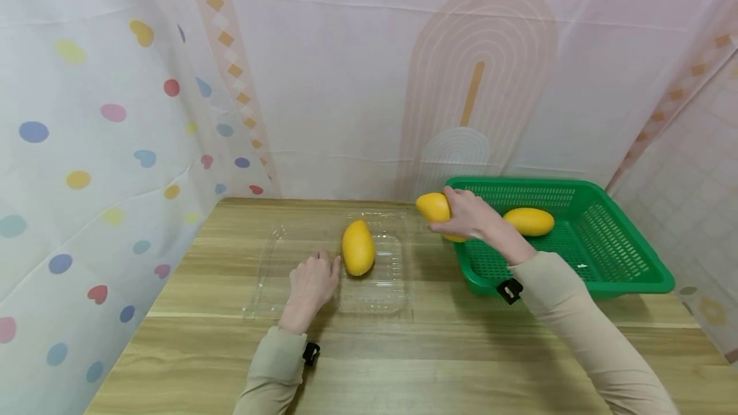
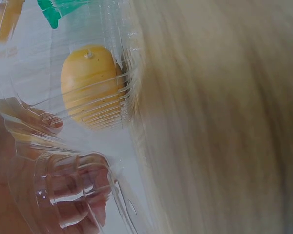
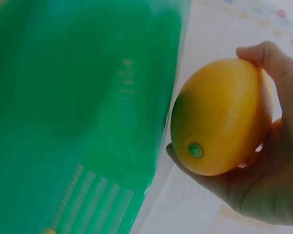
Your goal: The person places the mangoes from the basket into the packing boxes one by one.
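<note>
In the head view, my right hand point(image 1: 467, 213) grips a yellow mango point(image 1: 434, 207) at the basket's left rim. The right wrist view shows the thumb and fingers curled round that mango point(image 3: 222, 117), its green stem end facing the camera. Another mango point(image 1: 359, 248) lies in the right half of an open clear plastic clamshell container point(image 1: 398, 274). My left hand point(image 1: 313, 280) is over the container's middle ridge, thumb on the mango's side and fingers on the other. Through the plastic in the left wrist view, its fingers point(image 2: 78, 195) look bent.
A green slotted basket point(image 1: 628, 229) stands at the right, with one mango point(image 1: 528, 221) inside. Both stand on a wood-grain table point(image 1: 392, 364). Patterned cloth point(image 1: 334, 82) hangs along the table's back and sides.
</note>
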The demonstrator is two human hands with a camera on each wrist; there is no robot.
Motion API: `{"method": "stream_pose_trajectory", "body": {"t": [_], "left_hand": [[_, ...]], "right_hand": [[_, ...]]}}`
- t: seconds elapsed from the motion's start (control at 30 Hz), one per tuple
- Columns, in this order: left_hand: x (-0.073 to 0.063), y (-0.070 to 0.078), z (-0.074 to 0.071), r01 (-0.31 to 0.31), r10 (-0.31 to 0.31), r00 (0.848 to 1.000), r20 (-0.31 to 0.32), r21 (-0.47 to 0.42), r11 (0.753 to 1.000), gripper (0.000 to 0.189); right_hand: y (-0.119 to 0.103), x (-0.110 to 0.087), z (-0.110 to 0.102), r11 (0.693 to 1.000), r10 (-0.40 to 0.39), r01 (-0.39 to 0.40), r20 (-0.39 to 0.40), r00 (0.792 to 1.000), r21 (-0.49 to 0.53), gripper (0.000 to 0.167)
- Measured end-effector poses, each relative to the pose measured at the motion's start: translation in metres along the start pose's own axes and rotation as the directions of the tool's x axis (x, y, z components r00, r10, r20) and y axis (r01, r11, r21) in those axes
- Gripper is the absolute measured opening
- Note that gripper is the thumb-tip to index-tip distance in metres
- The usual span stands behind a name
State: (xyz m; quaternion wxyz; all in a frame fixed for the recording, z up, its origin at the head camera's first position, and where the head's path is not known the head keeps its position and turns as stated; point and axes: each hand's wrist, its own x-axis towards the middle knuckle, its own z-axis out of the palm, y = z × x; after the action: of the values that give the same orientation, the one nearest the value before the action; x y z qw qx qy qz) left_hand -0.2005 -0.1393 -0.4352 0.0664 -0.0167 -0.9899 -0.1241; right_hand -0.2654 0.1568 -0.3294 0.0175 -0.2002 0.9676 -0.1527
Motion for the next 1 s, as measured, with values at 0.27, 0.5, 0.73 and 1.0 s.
{"method": "stream_pose_trajectory", "body": {"t": [0.27,0.5,0.73,1.0], "left_hand": [[0.0,0.001,-0.002,0.004,-0.004,1.0,0.007,0.001,1.0,0.041],[0.0,0.002,0.0,0.012,-0.012,1.0,0.015,0.005,1.0,0.042],[-0.001,0.003,-0.001,0.011,-0.011,1.0,0.012,0.005,1.0,0.042],[-0.001,0.002,-0.002,0.003,-0.003,1.0,0.005,-0.001,1.0,0.04]], "right_hand": [[-0.032,0.005,0.022,0.997,0.081,-0.082,-0.085,0.993,-0.004,0.066],[-0.05,0.015,0.047,0.991,0.129,-0.124,-0.132,0.983,0.042,0.062],[-0.065,0.024,0.066,0.969,0.236,-0.229,-0.082,0.968,0.089,0.076],[-0.076,0.033,0.085,0.959,0.28,-0.282,-0.098,0.955,-0.009,0.093]]}}
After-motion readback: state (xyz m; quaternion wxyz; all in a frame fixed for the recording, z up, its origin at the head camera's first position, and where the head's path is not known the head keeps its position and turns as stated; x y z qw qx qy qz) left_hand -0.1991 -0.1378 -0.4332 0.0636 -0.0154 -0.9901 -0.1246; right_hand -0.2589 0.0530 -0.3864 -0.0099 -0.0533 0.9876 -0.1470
